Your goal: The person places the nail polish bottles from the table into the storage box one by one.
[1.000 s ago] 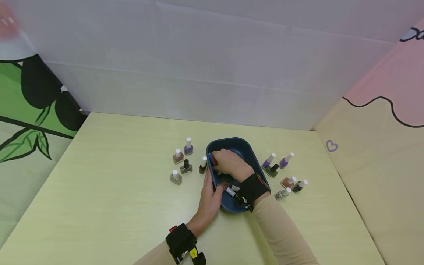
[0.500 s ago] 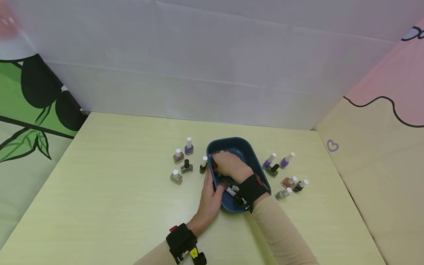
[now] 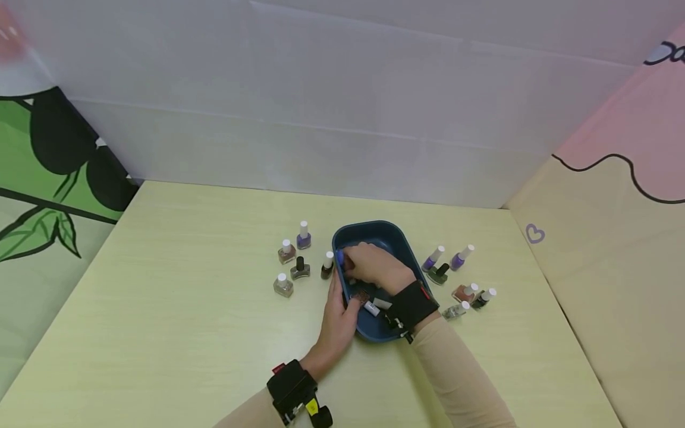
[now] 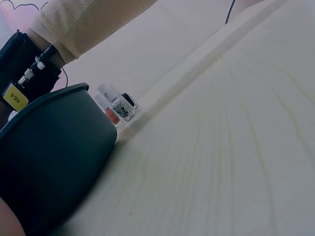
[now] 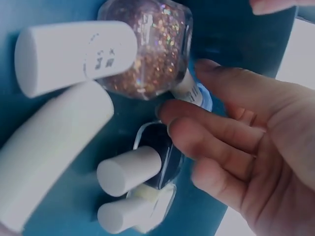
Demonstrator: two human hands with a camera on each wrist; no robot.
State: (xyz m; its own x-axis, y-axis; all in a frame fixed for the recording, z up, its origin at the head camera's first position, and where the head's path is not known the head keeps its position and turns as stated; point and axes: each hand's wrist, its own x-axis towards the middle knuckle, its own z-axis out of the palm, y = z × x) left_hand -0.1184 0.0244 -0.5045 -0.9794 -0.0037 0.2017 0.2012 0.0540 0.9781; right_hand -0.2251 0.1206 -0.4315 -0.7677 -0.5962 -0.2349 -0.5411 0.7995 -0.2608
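My right hand (image 3: 374, 266) reaches into a dark blue plastic bin (image 3: 393, 235). In the right wrist view its thumb and fingertips pinch a blue nail polish bottle (image 5: 206, 98) with a white cap, partly hidden behind a glittery copper nail polish bottle (image 5: 147, 49). Beside those fingers lie a dark nail polish bottle (image 5: 157, 152) and a pale yellow one (image 5: 157, 209). My left hand (image 3: 337, 321) holds the bin's left side, thumb over the rim and fingers along the outer wall. Only the bin's outside (image 4: 54, 152) and a bit of that hand show in the left wrist view.
Left of the bin stand several nail polish bottles, among them a purple one (image 3: 304, 239), a grey one (image 3: 299, 271) and a clear glittery one (image 3: 283, 288). To its right, more bottles lean or lie, including a green one (image 3: 438, 275). A white wall (image 3: 321, 154) borders the table's back.
The blue bottle at my right fingertips, hidden half a second ago, shows again at the bin's left wall. My left hand keeps its hold and the bin stays in place.
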